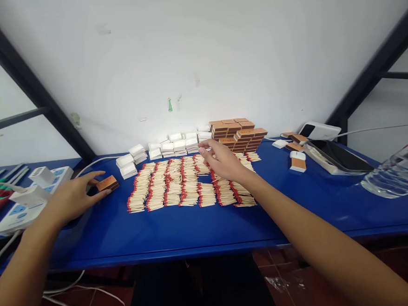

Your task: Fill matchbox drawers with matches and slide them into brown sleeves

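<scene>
My left hand [76, 194] is at the left of the blue table, its thumb and a finger at the near end of an orange-brown matchbox [107, 183]. The index finger stretches out above the box. My right hand [225, 161] hovers over the back of the laid-out matches, its thumb and index finger slightly apart with nothing visible between them. Just behind its fingertips are white matchbox trays [204, 135]. Red-tipped matches [171, 188] lie in several columns of small bundles, with a bare gap near the right wrist.
Brown matchboxes [239, 136] are stacked against the wall. More white trays [126, 165] stand further left. A power strip [61, 177] with plugs is at far left. Right are a lip-shaped open matchbox [297, 161], a dark phone [340, 155], a white device [319, 130] and clear plastic packaging [399, 169].
</scene>
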`<state>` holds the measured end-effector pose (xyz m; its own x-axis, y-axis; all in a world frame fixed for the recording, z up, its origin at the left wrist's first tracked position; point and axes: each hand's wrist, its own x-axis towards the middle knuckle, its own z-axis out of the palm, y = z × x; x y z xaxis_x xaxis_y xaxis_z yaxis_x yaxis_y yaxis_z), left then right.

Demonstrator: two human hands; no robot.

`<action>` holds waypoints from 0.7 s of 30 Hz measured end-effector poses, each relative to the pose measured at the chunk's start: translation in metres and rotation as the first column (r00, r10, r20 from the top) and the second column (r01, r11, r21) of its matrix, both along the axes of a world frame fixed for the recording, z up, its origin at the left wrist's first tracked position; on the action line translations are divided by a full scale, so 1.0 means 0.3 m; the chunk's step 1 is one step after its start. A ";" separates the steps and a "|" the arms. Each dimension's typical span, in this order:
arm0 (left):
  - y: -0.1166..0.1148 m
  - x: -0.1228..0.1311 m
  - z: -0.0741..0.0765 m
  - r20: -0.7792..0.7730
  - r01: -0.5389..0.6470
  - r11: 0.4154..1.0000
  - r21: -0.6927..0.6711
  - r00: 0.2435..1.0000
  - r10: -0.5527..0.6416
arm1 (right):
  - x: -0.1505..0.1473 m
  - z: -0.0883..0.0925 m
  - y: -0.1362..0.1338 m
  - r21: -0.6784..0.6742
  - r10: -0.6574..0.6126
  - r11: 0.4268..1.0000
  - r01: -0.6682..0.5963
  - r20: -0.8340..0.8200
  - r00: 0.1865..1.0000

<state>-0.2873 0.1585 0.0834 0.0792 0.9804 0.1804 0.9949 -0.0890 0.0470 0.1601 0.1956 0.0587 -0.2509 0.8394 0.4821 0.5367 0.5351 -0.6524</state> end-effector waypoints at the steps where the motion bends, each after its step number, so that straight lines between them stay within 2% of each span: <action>1: 0.007 0.005 0.003 -0.005 0.002 1.000 -0.006 1.000 -0.002 | 0.000 0.000 -0.001 0.002 0.001 1.000 -0.001 0.004 1.000; 4: 0.043 0.035 0.029 0.005 -0.011 0.999 0.039 1.000 0.010 | 0.003 -0.002 -0.003 0.014 0.008 1.000 -0.009 0.022 1.000; 9: 0.179 0.126 0.079 0.000 0.160 0.968 0.193 0.987 -0.163 | 0.011 -0.013 0.006 0.033 -0.010 0.999 0.008 0.044 0.999; 11: 0.244 0.169 0.085 0.015 0.160 0.957 0.244 0.986 -0.168 | 0.013 -0.017 0.010 0.036 -0.017 0.999 0.015 0.054 0.998; 16: 0.364 0.244 0.074 0.081 0.158 0.976 0.150 0.982 -0.171 | 0.017 -0.022 0.017 0.067 -0.046 0.997 0.041 0.078 0.996; 21: 0.386 0.247 0.079 0.068 0.119 0.981 0.153 0.989 -0.131 | 0.033 -0.023 0.033 0.095 -0.068 0.994 0.058 0.103 0.992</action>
